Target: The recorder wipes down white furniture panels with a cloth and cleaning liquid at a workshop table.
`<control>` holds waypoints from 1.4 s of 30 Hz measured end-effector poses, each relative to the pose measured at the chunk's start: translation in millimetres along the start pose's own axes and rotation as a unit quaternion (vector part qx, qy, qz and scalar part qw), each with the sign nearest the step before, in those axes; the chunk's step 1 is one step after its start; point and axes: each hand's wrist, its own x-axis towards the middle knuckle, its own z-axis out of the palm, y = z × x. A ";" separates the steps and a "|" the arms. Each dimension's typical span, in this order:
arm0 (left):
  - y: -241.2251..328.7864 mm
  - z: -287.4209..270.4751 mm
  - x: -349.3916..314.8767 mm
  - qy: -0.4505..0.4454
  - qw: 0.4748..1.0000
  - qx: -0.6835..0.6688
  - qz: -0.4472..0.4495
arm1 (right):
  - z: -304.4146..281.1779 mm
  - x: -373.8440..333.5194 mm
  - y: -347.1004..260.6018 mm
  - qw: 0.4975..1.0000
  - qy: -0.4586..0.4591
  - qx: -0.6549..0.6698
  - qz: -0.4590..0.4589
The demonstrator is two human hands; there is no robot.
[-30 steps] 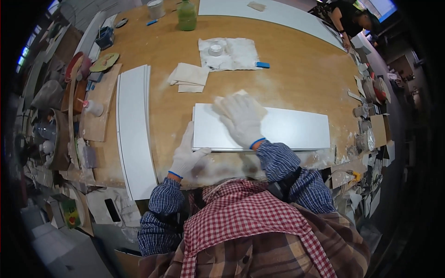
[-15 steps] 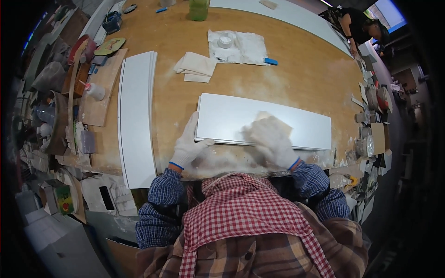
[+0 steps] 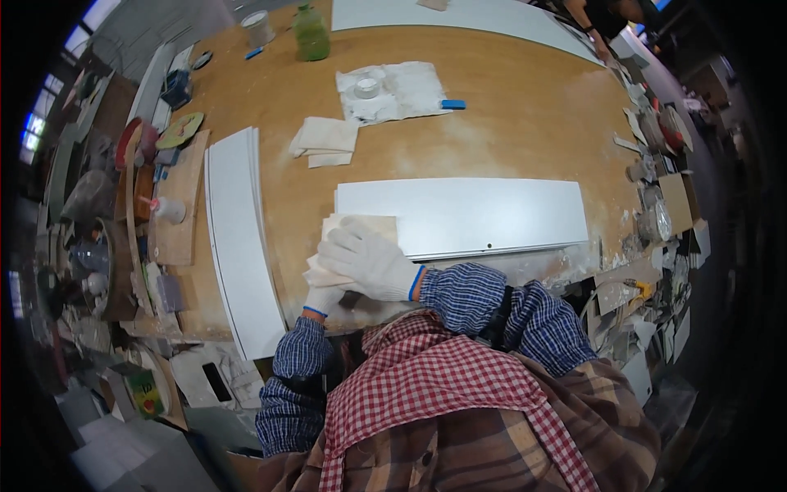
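Observation:
A long white board [image 3: 467, 215] lies flat on the wooden table [image 3: 508, 139] in front of me. At its left end rests a beige square sheet [image 3: 366, 226] on top of a small stack of similar sheets. My right hand [image 3: 369, 261], in a white glove, lies over the sheet's near left part with its fingers curled on it. My left hand [image 3: 323, 298], also gloved, is mostly hidden under the right one and grips the near edge of the stack.
A long curved white strip [image 3: 238, 246] lies to the left. Folded cloths [image 3: 324, 139], a white rag with a small tub [image 3: 385, 86], a green bottle [image 3: 311, 33] and a cup [image 3: 261, 29] sit farther back. Clutter lines both table sides. Another person [image 3: 607, 12] stands far right.
My right hand has moved from the middle of the board to its left end and now rests on the beige sheet, close above my left hand.

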 end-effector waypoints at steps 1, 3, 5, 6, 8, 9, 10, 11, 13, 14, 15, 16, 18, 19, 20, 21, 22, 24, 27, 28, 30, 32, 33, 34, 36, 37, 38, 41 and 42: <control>30.1 -14.3 25.8 -0.001 0.998 -0.034 0.050 | -2.8 -22.6 17.7 0.999 -0.028 -0.022 0.020; 92.8 -85.8 117.9 -0.105 0.777 -0.571 -0.243 | -21.9 -76.3 37.1 0.995 0.010 -0.068 0.068; 102.8 -129.4 125.4 -0.130 0.836 -0.444 -0.295 | -50.0 -98.5 37.2 0.995 0.043 -0.074 0.050; 101.2 -133.3 119.7 -0.136 0.839 -0.448 -0.278 | -64.8 -112.0 38.7 0.993 0.046 -0.089 0.061; 96.7 -133.4 110.2 -0.072 0.903 -0.340 -0.252 | -96.8 -152.3 45.5 0.970 -0.038 -0.142 0.192; 95.5 -130.5 109.0 -0.076 0.904 -0.344 -0.240 | -111.8 -180.6 54.8 0.958 -0.017 -0.161 0.236; 93.8 -127.8 108.3 -0.062 0.924 -0.316 -0.205 | -127.9 -210.9 65.6 0.944 0.004 -0.178 0.277; 92.2 -129.5 105.7 -0.042 0.944 -0.277 -0.176 | -140.3 -235.6 72.5 0.906 0.035 -0.218 0.362; 89.7 -127.0 103.7 -0.048 0.945 -0.271 -0.177 | -167.6 -269.7 90.0 0.813 0.007 -0.234 0.534; 90.0 -127.1 102.6 -0.052 0.945 -0.270 -0.177 | -166.7 -295.3 93.3 0.794 0.117 -0.247 0.543; 92.3 -126.5 103.9 -0.051 0.946 -0.263 -0.181 | -159.2 -313.1 104.4 0.797 0.119 -0.241 0.541; 96.7 -124.9 108.5 -0.048 0.941 -0.292 -0.164 | -149.6 -328.5 117.2 0.760 0.105 -0.351 0.537; 98.3 -122.5 103.9 -0.038 0.937 -0.302 -0.175 | -127.6 -303.0 132.2 0.734 0.093 -0.435 0.512; 96.6 -120.8 99.8 -0.032 0.942 -0.291 -0.166 | -125.5 -257.3 125.4 0.791 0.093 -0.372 0.476; 94.6 -120.3 94.9 -0.027 0.947 -0.280 -0.156 | -113.8 -216.3 121.7 0.842 0.093 -0.307 0.434; 99.4 -118.9 99.7 -0.025 0.948 -0.276 -0.157 | -95.8 -198.4 122.1 0.865 0.105 -0.302 0.387; 104.5 -118.4 102.5 -0.022 0.946 -0.287 -0.151 | -75.5 -177.8 122.8 0.887 0.117 -0.294 0.337; 109.9 -116.7 102.4 -0.013 0.944 -0.293 -0.152 | -58.9 -110.4 102.5 0.945 0.098 -0.215 0.229; 98.1 -95.5 96.1 0.043 0.924 -0.329 -0.188 | -21.2 -43.8 58.5 0.985 0.047 -0.082 0.143; 65.1 -79.3 74.5 -0.080 0.912 -0.312 -0.254 | -11.6 -25.3 40.0 0.992 0.027 -0.016 0.124; 68.7 -72.7 76.6 -0.098 0.858 -0.397 -0.311 | 6.6 -32.2 25.0 0.994 0.079 -0.056 0.051; 94.9 -103.8 99.8 -0.006 0.812 -0.505 -0.293 | -6.9 -66.8 38.1 0.990 0.104 -0.059 0.073; 97.3 -112.7 101.8 0.025 0.907 -0.355 -0.225 | -12.8 -78.3 41.3 0.989 0.129 -0.035 0.060; 97.9 -118.2 103.8 0.064 0.968 -0.190 -0.153 | -25.2 -95.1 48.4 0.987 0.097 -0.087 0.099; 93.4 -122.5 113.1 0.040 0.987 -0.134 -0.074 | -65.2 -139.8 69.1 0.972 0.046 -0.143 0.182; 91.0 -124.5 118.3 0.015 0.997 -0.072 -0.003 | -90.7 -163.7 80.3 0.962 0.027 -0.150 0.227; 89.5 -125.6 124.0 0.018 0.997 -0.072 0.003 | -108.5 -195.5 93.9 0.943 0.057 -0.203 0.258; 86.4 -129.7 133.6 -0.070 0.992 -0.039 0.098 | -156.5 -269.8 128.9 0.846 0.061 -0.317 0.424; 90.4 -131.0 136.9 -0.093 0.989 -0.037 0.113 | -165.2 -304.8 138.7 0.811 0.107 -0.350 0.457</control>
